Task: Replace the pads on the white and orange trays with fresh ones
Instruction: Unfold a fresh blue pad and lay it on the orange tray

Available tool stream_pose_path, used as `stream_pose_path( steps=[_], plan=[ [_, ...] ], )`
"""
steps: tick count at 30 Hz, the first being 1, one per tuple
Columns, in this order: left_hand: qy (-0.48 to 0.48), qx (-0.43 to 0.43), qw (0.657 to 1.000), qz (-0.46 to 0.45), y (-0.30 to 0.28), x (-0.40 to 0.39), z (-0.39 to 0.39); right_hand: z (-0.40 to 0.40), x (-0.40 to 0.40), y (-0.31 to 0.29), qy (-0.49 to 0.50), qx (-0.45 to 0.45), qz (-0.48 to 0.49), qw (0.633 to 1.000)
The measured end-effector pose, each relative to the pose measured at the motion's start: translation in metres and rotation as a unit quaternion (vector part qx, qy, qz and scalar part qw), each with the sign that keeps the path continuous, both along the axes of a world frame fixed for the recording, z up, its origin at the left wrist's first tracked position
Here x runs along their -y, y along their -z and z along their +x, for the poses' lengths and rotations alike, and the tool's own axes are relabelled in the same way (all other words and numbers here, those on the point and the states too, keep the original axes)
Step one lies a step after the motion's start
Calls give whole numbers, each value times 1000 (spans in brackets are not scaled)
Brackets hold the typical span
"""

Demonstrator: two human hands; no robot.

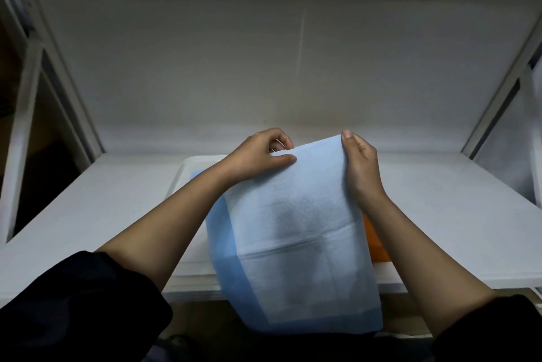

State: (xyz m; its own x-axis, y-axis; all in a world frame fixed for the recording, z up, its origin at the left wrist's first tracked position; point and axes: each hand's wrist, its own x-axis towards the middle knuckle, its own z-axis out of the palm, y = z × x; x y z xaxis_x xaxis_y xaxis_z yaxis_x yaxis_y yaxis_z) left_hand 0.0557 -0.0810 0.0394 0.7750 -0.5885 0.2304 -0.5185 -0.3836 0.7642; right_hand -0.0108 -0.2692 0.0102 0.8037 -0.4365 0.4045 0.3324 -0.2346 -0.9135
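Both hands are up holding a blue pad (299, 232) by its top edge, so it hangs down in front of the shelf (117, 200) like a curtain. The left hand (261, 153) pinches the top left corner between thumb and curled fingers, and the right hand (359, 162) pinches the top right corner, thumb on the near side. So each grip is closed on the pad, nothing spread.

The pad has fold creases across it and looks only partly opened, with a darker blue border along the left and bottom.

Behind it, the white tray (187, 168) sits on the shelf with a bit of blue showing inside, which I'd guess is a pad already lying in there. Can't tell if that's an old one or a fresh one. The orange tray (377, 241) barely peeks out to the right, mostly hidden by the hanging pad, so no idea what's in it.

My read: somewhere mid-task, at least one tray left to sort.
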Motion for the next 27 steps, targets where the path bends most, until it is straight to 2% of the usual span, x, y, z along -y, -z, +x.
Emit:
stream_pose_path(
  steps=[4,7,9,11,13,18,22,25,27],
  plan=[
    [-5,7,1000,-2,-1,1,0,-1,2,2,4,11,-21,1000],
    [-22,14,1000,8,1,2,-3,-3,9,-2,-16,5,-126,992],
    [-34,30,999,24,2,4,-5,-3,15,-15,-52,-17,-261,964],
    [-38,46,997,40,3,5,-6,-2,17,-29,-87,-52,-386,917],
    [-39,60,996,49,2,6,-8,-2,17,-39,-98,-87,-459,879],
    [-43,84,992,82,0,8,-13,-4,17,-53,-143,-149,-486,849],
    [-38,107,988,104,-1,11,-18,-3,13,-61,-166,-172,-488,839],
    [-39,106,987,111,-2,10,-19,-4,23,-62,-155,-183,-479,845],
    [-42,92,989,103,-1,7,-19,-8,34,-60,-141,-186,-445,864]
  ],
)
